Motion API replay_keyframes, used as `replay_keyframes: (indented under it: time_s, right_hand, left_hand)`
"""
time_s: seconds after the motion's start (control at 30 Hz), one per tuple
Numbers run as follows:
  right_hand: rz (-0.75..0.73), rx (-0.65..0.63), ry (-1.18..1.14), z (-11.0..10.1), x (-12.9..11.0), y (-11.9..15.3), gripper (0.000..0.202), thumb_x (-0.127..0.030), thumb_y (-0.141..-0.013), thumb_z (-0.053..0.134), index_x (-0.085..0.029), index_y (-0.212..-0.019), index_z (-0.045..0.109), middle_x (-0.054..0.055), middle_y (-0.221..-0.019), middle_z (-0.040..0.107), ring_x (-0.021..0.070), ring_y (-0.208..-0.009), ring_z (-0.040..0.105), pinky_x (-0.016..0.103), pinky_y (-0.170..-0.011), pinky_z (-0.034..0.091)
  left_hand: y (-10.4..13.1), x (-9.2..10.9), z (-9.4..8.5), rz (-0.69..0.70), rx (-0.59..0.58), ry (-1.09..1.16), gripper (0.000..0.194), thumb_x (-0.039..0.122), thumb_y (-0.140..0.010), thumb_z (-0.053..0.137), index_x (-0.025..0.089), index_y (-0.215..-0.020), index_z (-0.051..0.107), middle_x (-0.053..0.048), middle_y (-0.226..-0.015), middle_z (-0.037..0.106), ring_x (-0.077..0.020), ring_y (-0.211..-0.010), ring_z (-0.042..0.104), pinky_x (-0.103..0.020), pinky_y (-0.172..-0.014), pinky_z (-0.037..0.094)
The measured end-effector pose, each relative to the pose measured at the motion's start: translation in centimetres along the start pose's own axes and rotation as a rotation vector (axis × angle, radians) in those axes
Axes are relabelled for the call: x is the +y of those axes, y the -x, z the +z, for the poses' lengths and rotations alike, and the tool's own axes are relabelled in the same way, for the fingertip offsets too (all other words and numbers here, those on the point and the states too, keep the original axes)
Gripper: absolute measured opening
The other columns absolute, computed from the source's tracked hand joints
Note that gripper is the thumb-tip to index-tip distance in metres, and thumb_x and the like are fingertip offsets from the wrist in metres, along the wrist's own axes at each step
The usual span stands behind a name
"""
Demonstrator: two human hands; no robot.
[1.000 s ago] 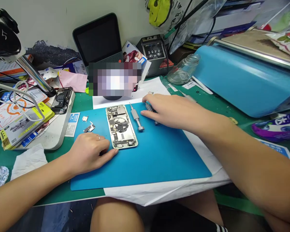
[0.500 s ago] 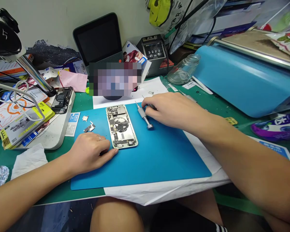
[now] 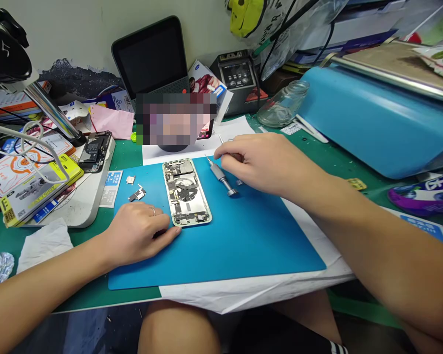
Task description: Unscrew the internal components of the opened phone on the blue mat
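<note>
An opened phone (image 3: pixel 187 192) lies on the blue mat (image 3: pixel 221 250), its inner parts showing. My left hand (image 3: pixel 142 233) rests on the mat to its left, fingers curled, thumb tip at the phone's lower left corner; nothing is visible in that hand. My right hand (image 3: pixel 253 157) is closed around a thin screwdriver (image 3: pixel 221 140), whose tip points up and away. Just beside my right fingers, another grey screwdriver (image 3: pixel 221 178) lies on the mat. Two small metal parts, a plate (image 3: pixel 130 180) and a bracket (image 3: pixel 137 193), sit left of the phone.
Boxes (image 3: pixel 40 191) and another opened phone (image 3: pixel 95 151) are at the left, by a lamp stand (image 3: pixel 53 110). Behind the mat stand a dark screen (image 3: pixel 151 56) and a glass jar (image 3: pixel 284 105). A blue case (image 3: pixel 369 123) fills the right back.
My right hand has shifted slightly up, and more of the screwdriver in it shows. My left hand and the phone have hardly moved.
</note>
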State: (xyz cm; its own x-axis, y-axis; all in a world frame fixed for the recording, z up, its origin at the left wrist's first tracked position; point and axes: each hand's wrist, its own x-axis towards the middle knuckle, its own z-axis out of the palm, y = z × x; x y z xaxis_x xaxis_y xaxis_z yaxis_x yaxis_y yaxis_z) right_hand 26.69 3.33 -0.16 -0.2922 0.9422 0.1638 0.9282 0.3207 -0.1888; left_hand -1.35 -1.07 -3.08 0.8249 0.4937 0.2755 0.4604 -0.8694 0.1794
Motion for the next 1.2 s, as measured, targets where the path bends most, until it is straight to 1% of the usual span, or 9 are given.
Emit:
replay_keyframes:
  time_s: [0.13, 0.27, 0.4, 0.57, 0.73, 0.87, 0.97, 1.07, 1.2]
  right_hand:
    - [0.010, 0.080, -0.197, -0.2, -0.3, 0.2, 0.030, -0.026, -0.089, 0.047, -0.022, -0.093, 0.076, 0.006, -0.094, 0.078, 0.0271, -0.086, 0.070, 0.037, -0.075, 0.048]
    - [0.010, 0.128, -0.768, 0.1, -0.8, 0.2, 0.026, -0.022, -0.087, 0.047, -0.023, -0.093, 0.073, 0.003, -0.074, 0.068, 0.0209, -0.066, 0.063, 0.035, -0.061, 0.049]
    - [-0.112, 0.084, -1.222, 0.6, -1.2, 0.3, 0.040, -0.010, -0.074, 0.053, -0.025, -0.109, 0.065, 0.001, -0.078, 0.063, 0.0175, -0.064, 0.060, 0.034, -0.057, 0.052]
    - [-0.278, 0.071, -1.456, 1.6, -1.6, 0.2, 0.045, -0.013, -0.078, 0.073, -0.027, -0.118, 0.058, -0.003, -0.084, 0.060, 0.0138, -0.070, 0.062, 0.028, -0.060, 0.055]
    - [-0.422, 0.215, -1.429, 2.8, -1.6, 0.0, 0.030, -0.042, -0.092, 0.072, -0.027, -0.115, 0.061, -0.004, -0.075, 0.059, 0.0115, -0.062, 0.059, 0.025, -0.056, 0.052]
    - [-0.475, 0.497, -0.963, 2.8, -1.7, 0.5, 0.032, -0.049, -0.100, 0.056, -0.023, -0.110, 0.071, -0.001, -0.076, 0.062, 0.0117, -0.062, 0.058, 0.027, -0.058, 0.051]
    - [-0.518, 0.687, -0.693, 2.6, -2.0, 1.0, 0.033, -0.048, -0.100, 0.056, -0.022, -0.109, 0.074, 0.006, -0.098, 0.069, 0.0182, -0.088, 0.068, 0.035, -0.078, 0.059]
    - [-0.523, 0.644, -0.799, 2.6, -2.5, 1.5, 0.026, -0.034, -0.100, 0.061, -0.023, -0.122, 0.068, 0.005, -0.099, 0.073, 0.0167, -0.091, 0.071, 0.033, -0.082, 0.062]
    - [-0.416, 0.493, -0.980, 3.0, -3.0, 1.8, 0.042, -0.024, -0.095, 0.068, -0.026, -0.136, 0.056, 0.001, -0.092, 0.075, 0.0130, -0.079, 0.073, 0.026, -0.073, 0.065]
  left_hand:
    - [0.0, 0.0, 0.0, 0.001, -0.003, 0.000, 0.041, 0.030, -0.102, 0.054, 0.020, -0.063, 0.047, 0.003, -0.055, 0.051, -0.0128, -0.051, 0.048, -0.032, -0.055, 0.034]
    - [0.0, 0.1, -0.1, 0.008, 0.005, -0.012, 0.041, 0.030, -0.103, 0.053, 0.020, -0.063, 0.048, 0.003, -0.055, 0.052, -0.0128, -0.051, 0.048, -0.032, -0.055, 0.034]
    - [0.0, 0.1, 0.0, 0.011, 0.006, -0.023, 0.041, 0.030, -0.103, 0.052, 0.020, -0.063, 0.049, 0.003, -0.055, 0.052, -0.0126, -0.051, 0.048, -0.032, -0.055, 0.034]
    - [0.0, 0.0, 0.0, 0.016, 0.017, -0.029, 0.042, 0.030, -0.104, 0.052, 0.020, -0.063, 0.048, 0.004, -0.055, 0.051, -0.0122, -0.050, 0.048, -0.031, -0.056, 0.034]
    - [0.1, 0.1, 0.1, 0.019, 0.032, -0.029, 0.042, 0.029, -0.103, 0.054, 0.020, -0.063, 0.048, 0.004, -0.055, 0.049, -0.0120, -0.050, 0.047, -0.032, -0.056, 0.033]
    - [0.1, 0.1, 0.2, 0.009, 0.028, -0.034, 0.042, 0.030, -0.103, 0.055, 0.019, -0.063, 0.049, 0.004, -0.055, 0.051, -0.0122, -0.051, 0.048, -0.032, -0.056, 0.033]
    - [0.1, 0.1, 0.3, 0.002, 0.037, -0.037, 0.043, 0.031, -0.103, 0.055, 0.019, -0.062, 0.050, 0.003, -0.055, 0.051, -0.0123, -0.051, 0.048, -0.032, -0.056, 0.032]
    - [0.1, 0.1, 0.3, -0.007, 0.034, -0.036, 0.043, 0.032, -0.103, 0.055, 0.019, -0.062, 0.050, 0.003, -0.055, 0.051, -0.0123, -0.051, 0.049, -0.032, -0.056, 0.032]
    - [0.1, 0.1, 0.3, -0.019, 0.035, -0.047, 0.043, 0.033, -0.103, 0.055, 0.019, -0.062, 0.051, 0.003, -0.054, 0.051, -0.0128, -0.051, 0.049, -0.032, -0.055, 0.032]
